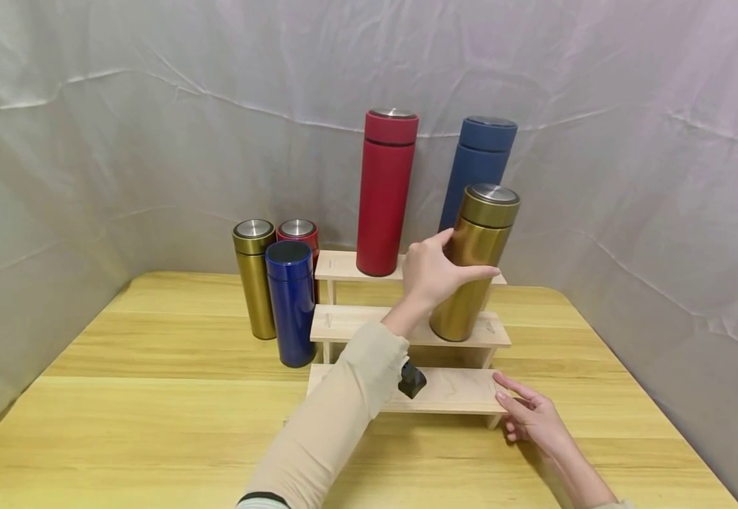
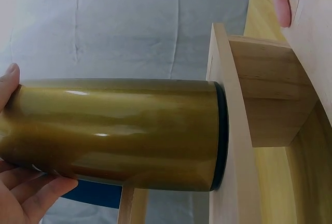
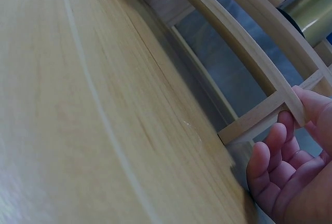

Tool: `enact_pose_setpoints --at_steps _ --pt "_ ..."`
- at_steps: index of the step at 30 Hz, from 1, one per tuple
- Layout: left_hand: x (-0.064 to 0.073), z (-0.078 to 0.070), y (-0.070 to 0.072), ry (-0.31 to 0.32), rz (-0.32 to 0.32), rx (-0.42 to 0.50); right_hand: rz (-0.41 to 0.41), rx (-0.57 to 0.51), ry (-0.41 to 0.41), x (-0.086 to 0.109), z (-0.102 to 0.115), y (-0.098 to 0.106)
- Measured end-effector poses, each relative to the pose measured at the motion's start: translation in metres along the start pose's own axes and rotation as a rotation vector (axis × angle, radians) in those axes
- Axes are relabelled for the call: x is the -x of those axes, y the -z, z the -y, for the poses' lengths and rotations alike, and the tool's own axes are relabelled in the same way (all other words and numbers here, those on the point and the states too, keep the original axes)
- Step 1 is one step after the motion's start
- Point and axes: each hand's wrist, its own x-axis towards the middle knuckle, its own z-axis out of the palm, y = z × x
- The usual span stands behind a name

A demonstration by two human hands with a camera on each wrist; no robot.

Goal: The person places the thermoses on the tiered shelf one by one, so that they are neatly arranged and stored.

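My left hand (image 1: 431, 272) grips a gold thermos bottle (image 1: 471, 283) around its middle. The bottle's base meets the middle step of a three-tier wooden stand (image 1: 369, 322), near that step's right end. In the left wrist view the thumb and fingers wrap the gold bottle (image 2: 124, 133) from both sides. Down at the stand's lowest step, my right hand (image 1: 531, 417) pinches the right end of the board between thumb and fingers. A red bottle (image 1: 384, 198) and a blue bottle (image 1: 478, 166) stand on the top step; the gold one partly hides the blue.
Left of the stand, on the wooden table (image 1: 153, 396), a second gold bottle (image 1: 256, 283), a glossy blue bottle (image 1: 291, 311) and a shorter red bottle (image 1: 299, 227) stand close together. A grey cloth backdrop (image 1: 216, 155) hangs behind and at both sides.
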Motion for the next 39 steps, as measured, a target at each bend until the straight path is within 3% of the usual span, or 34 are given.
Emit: enact_pose_setpoints --at_steps 18,30,39 --pt "0.0035 -0.0015 -0.0061 -0.011 -0.049 -0.046 0.014 -0.001 0.020 0.0002 -0.0006 0.0010" --pt "0.0061 -0.0015 -0.0043 0.004 0.019 -0.086 0.013 -0.001 0.015 0.0009 -0.0012 0.0001" --pt "0.0094 0.0042 -0.0004 -0.016 0.056 0.007 0.000 -0.008 0.020 -0.0002 -0.0016 -0.0003"
